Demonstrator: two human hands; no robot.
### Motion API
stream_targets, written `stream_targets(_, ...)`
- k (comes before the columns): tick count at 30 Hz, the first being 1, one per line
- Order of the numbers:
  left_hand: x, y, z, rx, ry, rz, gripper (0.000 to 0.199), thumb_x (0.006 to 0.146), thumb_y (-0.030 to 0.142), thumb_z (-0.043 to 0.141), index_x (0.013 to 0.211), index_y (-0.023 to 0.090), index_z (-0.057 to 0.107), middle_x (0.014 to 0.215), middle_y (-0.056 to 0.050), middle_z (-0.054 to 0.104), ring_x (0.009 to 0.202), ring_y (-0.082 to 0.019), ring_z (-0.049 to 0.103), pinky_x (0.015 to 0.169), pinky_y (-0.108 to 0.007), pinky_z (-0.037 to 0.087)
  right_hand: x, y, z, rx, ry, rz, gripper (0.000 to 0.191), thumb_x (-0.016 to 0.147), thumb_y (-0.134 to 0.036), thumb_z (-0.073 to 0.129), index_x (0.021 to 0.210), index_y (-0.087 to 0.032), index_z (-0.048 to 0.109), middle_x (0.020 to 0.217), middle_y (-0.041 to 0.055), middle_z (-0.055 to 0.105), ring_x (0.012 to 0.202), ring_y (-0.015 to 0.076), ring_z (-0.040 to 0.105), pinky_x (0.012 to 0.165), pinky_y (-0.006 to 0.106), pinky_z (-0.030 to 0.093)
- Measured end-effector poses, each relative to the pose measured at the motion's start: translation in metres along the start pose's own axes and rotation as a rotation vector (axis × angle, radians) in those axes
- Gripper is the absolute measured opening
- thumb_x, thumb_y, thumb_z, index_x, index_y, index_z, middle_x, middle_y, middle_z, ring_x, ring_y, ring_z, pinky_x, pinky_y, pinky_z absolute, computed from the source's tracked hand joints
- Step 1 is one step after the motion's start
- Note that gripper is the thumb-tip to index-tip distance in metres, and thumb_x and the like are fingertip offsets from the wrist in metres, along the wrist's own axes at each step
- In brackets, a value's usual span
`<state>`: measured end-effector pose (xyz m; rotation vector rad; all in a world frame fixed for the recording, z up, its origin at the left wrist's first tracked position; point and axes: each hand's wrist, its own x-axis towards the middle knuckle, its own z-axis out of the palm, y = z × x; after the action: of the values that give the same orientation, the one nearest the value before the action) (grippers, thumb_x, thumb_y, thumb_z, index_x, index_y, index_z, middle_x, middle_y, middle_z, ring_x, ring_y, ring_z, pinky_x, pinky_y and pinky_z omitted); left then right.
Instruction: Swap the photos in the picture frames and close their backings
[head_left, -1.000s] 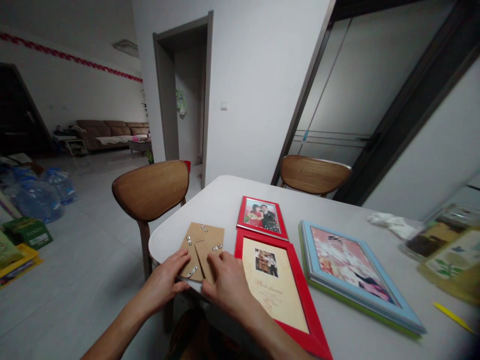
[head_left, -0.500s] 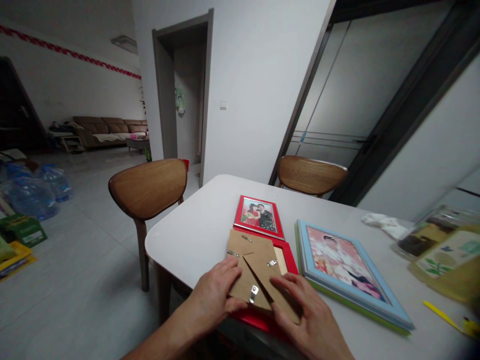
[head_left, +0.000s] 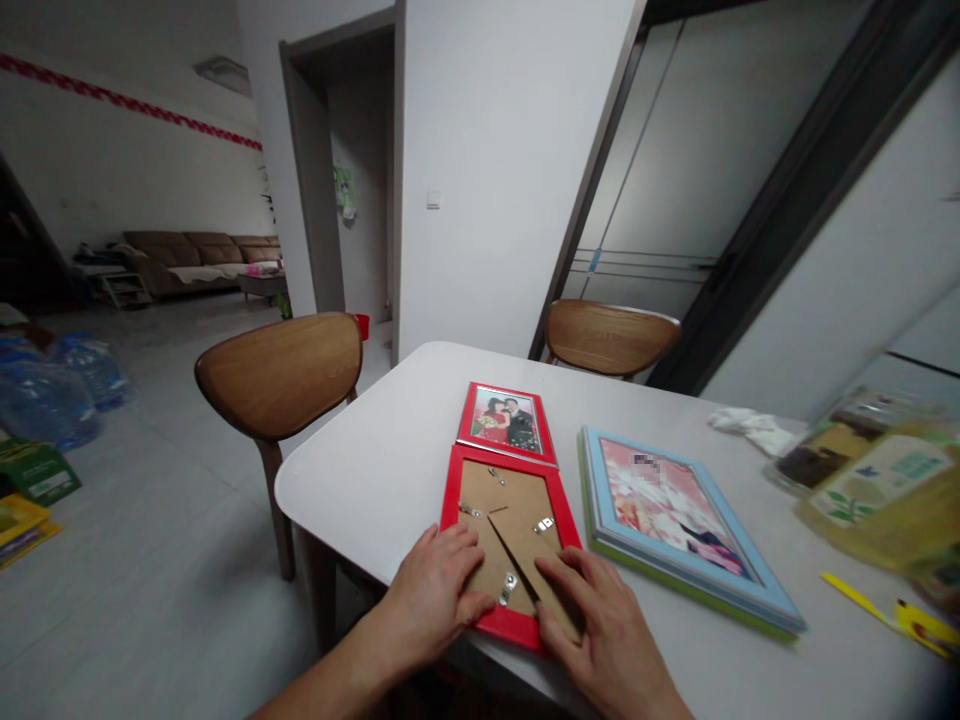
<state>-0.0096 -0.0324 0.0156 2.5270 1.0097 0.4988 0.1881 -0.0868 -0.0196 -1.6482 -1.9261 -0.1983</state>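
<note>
Brown rectangular cardboard backing (head_left: 521,528) inside red rectangular frame (head_left: 517,628), pointing lengthwise away, slightly left; under left hand (head_left: 439,585) and right hand (head_left: 604,618), impossible to tell if gripped.

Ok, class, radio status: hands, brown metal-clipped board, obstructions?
Left hand and right hand on brown metal-clipped board. Board inside border of red rectangular frame; full seating unclear. No obstruction visible.

Backing board (head_left: 519,505) inside frame (head_left: 511,628) on table (head_left: 390,440)
</note>
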Motion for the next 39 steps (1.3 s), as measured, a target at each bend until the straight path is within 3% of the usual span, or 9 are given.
stream_targets(7, -0.005, -0.003, 0.0, -0.045, -0.011, 0.02, 0.055, 0.065, 0.042, 0.063, 0.111, 0.014, 0.049, 0.125, -0.012, 0.043, 0.117, -0.023, 0.035, 0.098, -0.037, 0.027, 0.007, -0.01, -0.006, -0.041, -0.082, -0.141, 0.026, 0.073, -0.027, 0.048, 0.096, -0.022, 0.059, 0.099, 0.0093, 0.053, 0.093, 0.0218, 0.047, 0.077, 0.04, 0.04)
stream_targets(12, -0.004, -0.004, 0.0, -0.056, 0.001, 0.053, 0.053, 0.065, 0.04, 0.063, 0.109, 0.013, 0.05, 0.123, -0.012, 0.046, 0.116, -0.021, 0.037, 0.098, -0.035, 0.028, 0.016, -0.025, -0.007, 0.06, -0.21, -0.2, 0.02, 0.076, -0.025, 0.046, 0.088, -0.028, 0.061, 0.098, 0.0052, 0.055, 0.091, 0.019, 0.047, 0.077, 0.037, 0.039)
stream_targets(16, -0.005, -0.005, 0.0, -0.069, 0.006, 0.055, 0.052, 0.066, 0.043, 0.062, 0.108, 0.013, 0.051, 0.122, -0.012, 0.046, 0.116, -0.022, 0.038, 0.099, -0.034, 0.029, 0.017, -0.03, -0.015, 0.081, -0.287, -0.226, 0.021, 0.077, -0.026, 0.045, 0.093, -0.029, 0.059, 0.102, 0.0035, 0.055, 0.097, 0.019, 0.044, 0.082, 0.037, 0.037)
stream_targets(25, -0.005, -0.01, 0.004, -0.128, -0.004, 0.038, 0.049, 0.065, 0.045, 0.062, 0.103, 0.016, 0.052, 0.125, -0.011, 0.043, 0.117, -0.024, 0.036, 0.097, -0.038, 0.03, 0.013, -0.025, -0.022, 0.045, -0.342, -0.317, 0.031, 0.074, -0.034, 0.048, 0.103, -0.026, 0.055, 0.109, 0.0065, 0.052, 0.101, 0.0219, 0.042, 0.083, 0.04, 0.036)
stream_targets(31, -0.005, -0.01, 0.004, -0.131, -0.015, 0.009, 0.048, 0.063, 0.042, 0.065, 0.1, 0.015, 0.052, 0.127, -0.012, 0.041, 0.118, -0.024, 0.034, 0.098, -0.037, 0.028, 0.016, -0.017, -0.021, 0.091, -0.278, -0.218, 0.032, 0.075, -0.033, 0.046, 0.103, -0.022, 0.055, 0.107, 0.0083, 0.051, 0.097, 0.0194, 0.045, 0.082, 0.034, 0.038)
stream_targets(36, -0.002, -0.003, -0.006, -0.09, -0.069, -0.001, 0.057, 0.059, 0.039, 0.068, 0.107, 0.015, 0.048, 0.129, -0.013, 0.037, 0.119, -0.024, 0.032, 0.099, -0.036, 0.026, 0.034, 0.0, -0.013, -0.128, -0.224, 0.032, 0.032, 0.078, -0.031, 0.039, 0.1, -0.017, 0.056, 0.095, 0.0104, 0.053, 0.086, 0.0202, 0.047, 0.075, 0.034, 0.038)
stream_targets(39, -0.001, 0.001, -0.011, -0.066, -0.103, -0.022, 0.062, 0.059, 0.04, 0.068, 0.111, 0.013, 0.046, 0.129, -0.013, 0.037, 0.119, -0.024, 0.032, 0.1, -0.035, 0.026, 0.044, 0.001, -0.009, -0.249, -0.238, 0.1, 0.03, 0.078, -0.033, 0.037, 0.09, -0.017, 0.059, 0.086, 0.01, 0.053, 0.079, 0.0207, 0.045, 0.071, 0.033, 0.037)
